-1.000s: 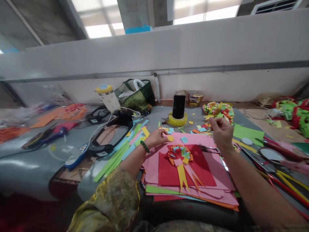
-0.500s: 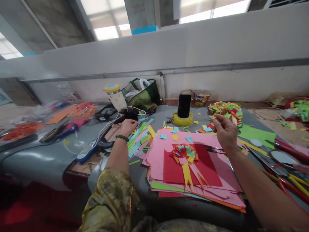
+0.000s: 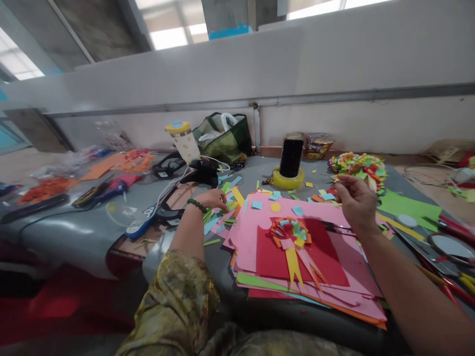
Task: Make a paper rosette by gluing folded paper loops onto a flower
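My left hand (image 3: 212,199), a green bead bracelet at its wrist, is over a heap of coloured paper strips (image 3: 211,221). Its fingers are curled down, and whatever they hold is hidden. Raised above the right side of the pink paper stack (image 3: 247,247), my right hand (image 3: 356,201) is closed in a pinch; anything in it is too small to name. Between the hands, a paper rosette (image 3: 289,232) with yellow and pink tails lies on a red sheet (image 3: 326,262). Dark-bladed scissors (image 3: 336,228) lie beside it, partly behind my right forearm.
A phone (image 3: 291,157) leans in a yellow tape roll (image 3: 288,179) at the back. Behind my right hand sits a multicoloured paper wreath (image 3: 361,168). More scissors and tools lie at right. A tumbler (image 3: 183,143), mesh bag (image 3: 226,141) and blue glue gun (image 3: 140,226) are at left.
My left hand has shifted slightly right over the strips, its fingers now curled downward. My right hand stays pinched in about the same place. The view has turned a little.
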{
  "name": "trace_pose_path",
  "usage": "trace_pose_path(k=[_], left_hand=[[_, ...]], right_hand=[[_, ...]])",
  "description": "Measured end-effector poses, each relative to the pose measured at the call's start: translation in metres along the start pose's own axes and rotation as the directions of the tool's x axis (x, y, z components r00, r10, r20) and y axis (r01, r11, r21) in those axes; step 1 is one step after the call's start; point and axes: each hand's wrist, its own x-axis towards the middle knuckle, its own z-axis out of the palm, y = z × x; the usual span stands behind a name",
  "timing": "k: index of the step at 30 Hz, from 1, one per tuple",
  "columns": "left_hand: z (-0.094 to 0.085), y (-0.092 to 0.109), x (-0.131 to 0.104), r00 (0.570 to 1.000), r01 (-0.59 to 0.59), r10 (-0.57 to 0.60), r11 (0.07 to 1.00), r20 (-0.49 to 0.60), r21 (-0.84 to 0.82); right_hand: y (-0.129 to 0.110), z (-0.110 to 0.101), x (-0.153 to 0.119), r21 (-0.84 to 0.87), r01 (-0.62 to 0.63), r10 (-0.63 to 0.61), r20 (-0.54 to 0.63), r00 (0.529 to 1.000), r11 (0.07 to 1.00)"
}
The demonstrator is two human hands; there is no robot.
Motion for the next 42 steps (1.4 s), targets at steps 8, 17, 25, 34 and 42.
trace_pose_path(k=[8,17,25,34,42], left_hand=[[0.003,-0.002,0.000,0.999,0.003,0.001,0.997,0.054,-0.072],[-0.011,-0.007,-0.003,0.893,-0.252,0.048,0.877,-0.447,-0.410],[0.023,0.009,0.023,0.910,-0.160,-0.020,0.904,-0.413,-0.396],[0.021,-0.011,0.037,0.884,0.111,-0.124,0.992,-0.450,-0.054],[0.033,-0.002,0.049,0.860,0.205,-0.113,0.969,-0.498,0.135]], right_hand=[[-0.001,0.001,-0.001,-0.003,-0.009,0.009,0.015,1.000,1.000],[0.001,0.003,-0.003,-0.024,0.014,-0.014,0.038,0.999,1.000],[-0.003,0.006,-0.005,0.024,-0.042,0.041,0.050,0.998,0.999],[0.003,0.004,-0.006,0.004,-0.038,0.037,0.112,0.993,0.999],[0.009,0.005,-0.007,-0.107,0.081,-0.054,0.241,0.969,0.991]])
